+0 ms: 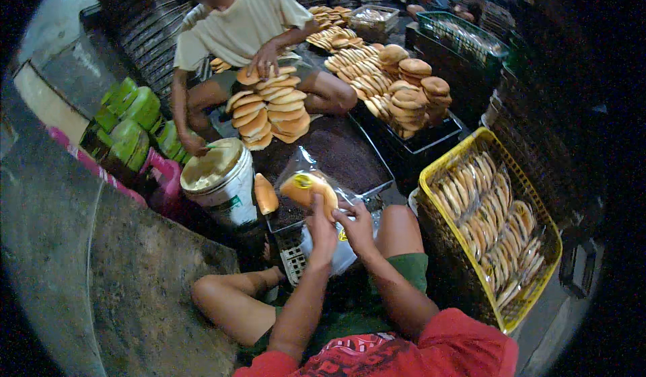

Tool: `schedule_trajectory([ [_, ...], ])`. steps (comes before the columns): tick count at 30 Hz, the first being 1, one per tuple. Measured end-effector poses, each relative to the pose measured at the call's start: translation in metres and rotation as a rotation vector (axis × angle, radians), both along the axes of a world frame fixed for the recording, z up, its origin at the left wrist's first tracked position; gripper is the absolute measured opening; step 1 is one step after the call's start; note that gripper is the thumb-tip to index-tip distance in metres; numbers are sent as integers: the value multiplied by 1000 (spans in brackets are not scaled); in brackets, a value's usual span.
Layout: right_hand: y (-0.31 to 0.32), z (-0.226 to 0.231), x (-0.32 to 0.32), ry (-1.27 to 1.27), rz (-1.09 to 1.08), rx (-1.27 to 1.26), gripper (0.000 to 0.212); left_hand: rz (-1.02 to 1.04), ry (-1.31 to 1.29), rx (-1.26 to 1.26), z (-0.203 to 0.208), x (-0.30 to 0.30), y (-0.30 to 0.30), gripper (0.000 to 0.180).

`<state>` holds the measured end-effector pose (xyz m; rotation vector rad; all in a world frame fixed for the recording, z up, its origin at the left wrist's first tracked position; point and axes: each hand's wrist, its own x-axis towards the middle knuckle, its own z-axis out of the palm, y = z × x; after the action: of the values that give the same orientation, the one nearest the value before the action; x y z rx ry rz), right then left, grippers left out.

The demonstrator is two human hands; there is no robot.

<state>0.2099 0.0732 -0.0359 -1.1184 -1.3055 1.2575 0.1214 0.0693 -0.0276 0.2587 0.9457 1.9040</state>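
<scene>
A golden-brown bread bun (309,190) sits inside a clear plastic bag (304,158) with a yellow printed mark. My left hand (321,230) grips the bagged bun from below, thumb on its face. At the bag's lower right, the fingers of my right hand (356,228) are closed on the plastic. Under my hands, a stack of flat clear bags (346,254) lies over a white plastic basket (293,264). Another bun (265,195) rests at the left edge of a tray (385,183) of dark brown crumbs or sprinkles.
Opposite, a person (239,24) sits behind piled buns (286,111), one hand at a white bucket (232,192) of pale cream. On my right stands a yellow crate (548,262) of bagged buns. More bun stacks (407,104) and a green crate (457,24) are farther back.
</scene>
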Motion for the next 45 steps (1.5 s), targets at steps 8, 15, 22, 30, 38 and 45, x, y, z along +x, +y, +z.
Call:
schedule_trajectory([
  [8, 8, 35, 105, -225, -215, 147, 26, -304, 113, -160, 1, 39, -12, 45],
  [15, -31, 72, 252, -131, -239, -51, 54, -1376, 561, -77, 5, 104, -21, 41],
  [22, -166, 93, 434, -1017, -1263, -307, 54, -1199, 1073, -1, 14, 29, 5, 29],
  [30, -179, -5, 470, -1660, -1185, -725, 47, -1113, 998, 90, -10, 35, 7, 28],
  [38, -328, 244, 518, -2272, -2007, 290, 28, -1148, 920, 185, -41, 20, 27, 30],
  [45, -631, 579, 415, -2512, -2646, -73, 61, -1109, 903, 150, -88, 15, 44, 30],
])
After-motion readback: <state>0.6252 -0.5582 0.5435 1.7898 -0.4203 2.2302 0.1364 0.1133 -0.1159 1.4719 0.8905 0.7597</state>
